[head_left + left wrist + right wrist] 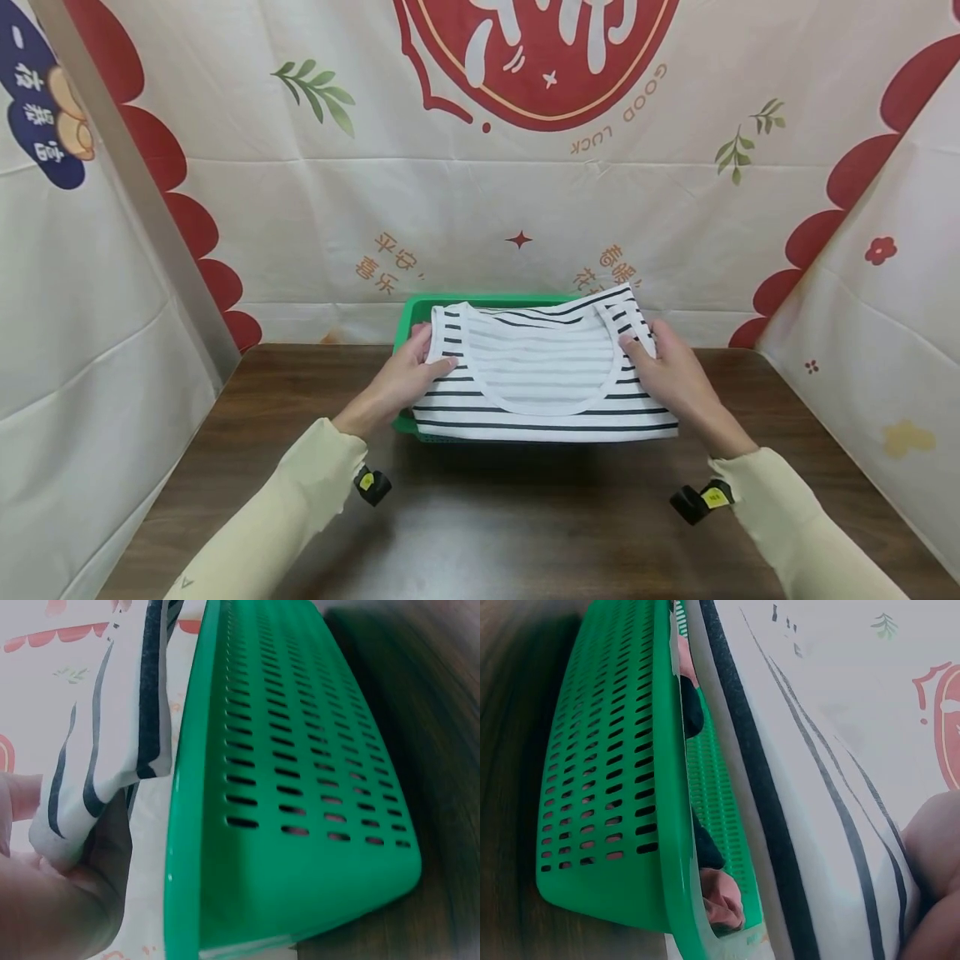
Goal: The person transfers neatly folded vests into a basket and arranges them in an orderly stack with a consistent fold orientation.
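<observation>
A folded white shirt with black stripes is held level over a green basket, its round neckline facing up. My left hand pinches the shirt's left side, thumb on top and fingers beneath. On the opposite side my right hand grips the right edge the same way. In the left wrist view the striped cloth hangs just above the basket's rim. Through the gap in the right wrist view, pink cloth and dark cloth lie inside the basket.
The basket stands at the back of a dark wooden table, close to a printed white curtain. More curtain hangs along the left side, and another panel on the right. The basket's walls have rows of slots.
</observation>
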Motion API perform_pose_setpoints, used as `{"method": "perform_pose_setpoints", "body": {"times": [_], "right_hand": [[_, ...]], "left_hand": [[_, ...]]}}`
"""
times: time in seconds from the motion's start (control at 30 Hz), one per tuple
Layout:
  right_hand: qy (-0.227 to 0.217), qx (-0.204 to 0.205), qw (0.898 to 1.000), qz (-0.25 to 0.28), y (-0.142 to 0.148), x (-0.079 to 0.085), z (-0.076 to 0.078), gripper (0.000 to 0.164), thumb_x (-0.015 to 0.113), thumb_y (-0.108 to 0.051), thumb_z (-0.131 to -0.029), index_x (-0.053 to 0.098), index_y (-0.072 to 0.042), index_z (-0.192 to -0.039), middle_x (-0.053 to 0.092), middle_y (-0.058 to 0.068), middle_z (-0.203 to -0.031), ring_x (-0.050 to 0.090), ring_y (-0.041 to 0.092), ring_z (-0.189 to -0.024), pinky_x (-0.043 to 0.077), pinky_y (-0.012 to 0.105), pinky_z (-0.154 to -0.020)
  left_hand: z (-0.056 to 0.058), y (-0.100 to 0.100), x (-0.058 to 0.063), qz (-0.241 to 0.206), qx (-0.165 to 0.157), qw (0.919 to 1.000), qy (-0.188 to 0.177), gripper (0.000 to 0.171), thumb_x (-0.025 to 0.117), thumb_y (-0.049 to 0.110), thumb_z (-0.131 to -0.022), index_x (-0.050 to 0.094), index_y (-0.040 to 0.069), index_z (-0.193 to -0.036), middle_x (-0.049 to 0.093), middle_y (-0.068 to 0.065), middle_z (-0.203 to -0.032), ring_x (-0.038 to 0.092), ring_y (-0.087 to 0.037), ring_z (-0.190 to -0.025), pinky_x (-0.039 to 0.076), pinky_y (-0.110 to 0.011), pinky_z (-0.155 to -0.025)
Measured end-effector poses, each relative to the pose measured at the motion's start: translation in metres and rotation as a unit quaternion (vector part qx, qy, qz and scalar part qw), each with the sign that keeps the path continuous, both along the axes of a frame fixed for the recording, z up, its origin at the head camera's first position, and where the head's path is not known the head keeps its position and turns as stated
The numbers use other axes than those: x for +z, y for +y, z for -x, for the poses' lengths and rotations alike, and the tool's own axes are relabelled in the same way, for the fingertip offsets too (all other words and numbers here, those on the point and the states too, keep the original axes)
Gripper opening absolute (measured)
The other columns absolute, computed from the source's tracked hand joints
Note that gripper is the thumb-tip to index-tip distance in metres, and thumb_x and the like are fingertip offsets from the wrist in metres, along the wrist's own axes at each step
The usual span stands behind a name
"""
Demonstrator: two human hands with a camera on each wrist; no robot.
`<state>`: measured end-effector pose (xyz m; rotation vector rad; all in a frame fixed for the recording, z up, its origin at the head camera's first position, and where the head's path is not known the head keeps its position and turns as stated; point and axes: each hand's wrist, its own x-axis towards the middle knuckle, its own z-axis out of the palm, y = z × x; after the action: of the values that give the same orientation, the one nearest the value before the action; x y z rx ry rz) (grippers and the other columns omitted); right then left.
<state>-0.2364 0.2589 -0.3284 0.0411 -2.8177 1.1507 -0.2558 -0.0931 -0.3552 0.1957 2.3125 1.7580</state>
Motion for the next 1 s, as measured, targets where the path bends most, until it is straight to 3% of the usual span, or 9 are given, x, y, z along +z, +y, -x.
{"method": "perform_pose_setpoints", "body": {"times": [0.57, 1.0], "right_hand": [[0.002, -0.001, 1.000, 0.009, -0.008, -0.005, 0.015, 0.055, 0.043, -0.044, -0.105, 0.040, -0.003, -0.141, 0.061, 0.017, -0.104, 0.063, 0.025, -0.081, 0.052, 0.033, -0.064], [0.011, -0.032, 0.999, 0.000, -0.014, -0.017, 0.036, 0.047, 0.048, -0.040, -0.103, 0.052, -0.001, -0.130, 0.060, 0.017, -0.105, 0.060, 0.026, -0.085, 0.049, 0.032, -0.067]], "left_hand": [[0.019, -0.008, -0.005, 0.009, -0.015, 0.9995, 0.028, 0.056, 0.059, 0.020, -0.100, 0.035, 0.027, -0.151, 0.064, -0.003, -0.127, 0.066, -0.020, -0.099, 0.053, -0.034, -0.082], [0.028, -0.008, -0.012, 0.039, 0.007, 0.9977, 0.056, 0.055, 0.058, 0.021, -0.101, 0.035, 0.025, -0.151, 0.058, -0.002, -0.136, 0.062, -0.021, -0.108, 0.051, -0.040, -0.092]]}}
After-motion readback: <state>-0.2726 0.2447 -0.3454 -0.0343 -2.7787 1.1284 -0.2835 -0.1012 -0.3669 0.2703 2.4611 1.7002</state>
